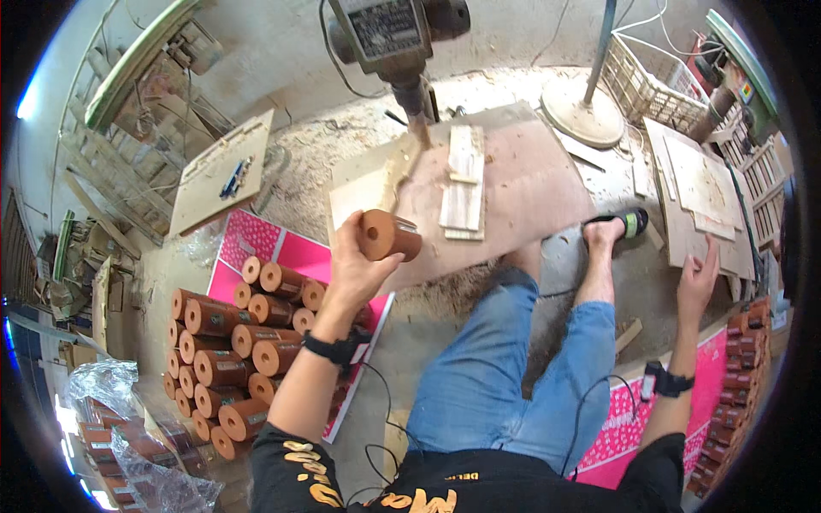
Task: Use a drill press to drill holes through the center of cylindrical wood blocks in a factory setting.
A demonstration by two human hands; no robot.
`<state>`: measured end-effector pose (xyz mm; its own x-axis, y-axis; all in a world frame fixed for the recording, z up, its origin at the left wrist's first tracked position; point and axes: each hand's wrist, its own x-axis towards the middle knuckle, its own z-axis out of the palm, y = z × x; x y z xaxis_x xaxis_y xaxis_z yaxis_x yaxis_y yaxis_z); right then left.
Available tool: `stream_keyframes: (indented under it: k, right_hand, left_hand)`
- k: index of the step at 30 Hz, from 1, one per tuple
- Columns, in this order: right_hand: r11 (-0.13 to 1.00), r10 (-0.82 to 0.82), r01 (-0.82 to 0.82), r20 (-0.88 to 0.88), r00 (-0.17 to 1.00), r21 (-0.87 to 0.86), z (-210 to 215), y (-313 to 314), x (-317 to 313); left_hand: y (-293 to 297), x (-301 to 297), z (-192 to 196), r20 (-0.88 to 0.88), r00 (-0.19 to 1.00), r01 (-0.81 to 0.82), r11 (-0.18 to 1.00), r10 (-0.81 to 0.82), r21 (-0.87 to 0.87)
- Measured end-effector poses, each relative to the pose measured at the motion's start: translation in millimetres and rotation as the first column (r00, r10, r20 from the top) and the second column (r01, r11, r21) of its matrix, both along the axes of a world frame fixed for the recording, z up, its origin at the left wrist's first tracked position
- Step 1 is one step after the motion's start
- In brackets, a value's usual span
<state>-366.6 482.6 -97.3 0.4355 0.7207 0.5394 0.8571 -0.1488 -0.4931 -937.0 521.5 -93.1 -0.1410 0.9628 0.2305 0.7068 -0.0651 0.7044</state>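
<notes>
My left hand is closed round a reddish-brown cylinder with a round hole in its end. It holds the cylinder over the near left edge of a wide board under a drill press. The press's bit points down at the board's far side, away from the cylinder. Pale wooden strips lie on the board. Out to the right, my right hand is open and holds nothing, its fingers partly stretched beside a low wooden board.
Left of my legs, many similar cylinders are piled on a pink patterned sheet. More brown cylinders stand stacked at far right. A plastic crate and a round stand base are at the back. Sawdust covers the floor there.
</notes>
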Motion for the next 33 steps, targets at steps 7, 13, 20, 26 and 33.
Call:
stream_keyframes:
  k: [7,13,20,26,33]
  right_hand:
    - [0.928,0.265,-0.319,-0.263,0.928,-0.192,-25.4,-42.4,-62.0]
    - [0.897,0.174,-0.312,-0.398,0.901,-0.314,-47.4,-54.6,-66.9]
    - [0.837,0.257,-0.428,-0.446,0.857,-0.341,-36.3,-40.8,-96.3]
    - [0.803,0.287,-0.468,-0.450,0.846,-0.369,-25.0,-23.7,-110.8]
    - [0.780,0.407,-0.546,-0.413,0.815,-0.307,-1.2,-14.4,-117.3]
  left_hand:
    - [90.8,9.0,-45.3,0.189,0.982,0.022,1.000,-0.020,-0.006]
    - [118.6,31.0,-44.1,0.156,0.986,0.063,0.998,-0.061,-0.012]
    - [128.0,42.1,-65.1,0.627,0.772,0.187,0.980,-0.104,-0.068]
    - [135.0,38.1,-59.8,0.688,0.714,0.250,0.965,-0.129,-0.078]
    - [144.5,55.0,-54.3,0.738,0.649,0.342,0.937,-0.184,-0.067]
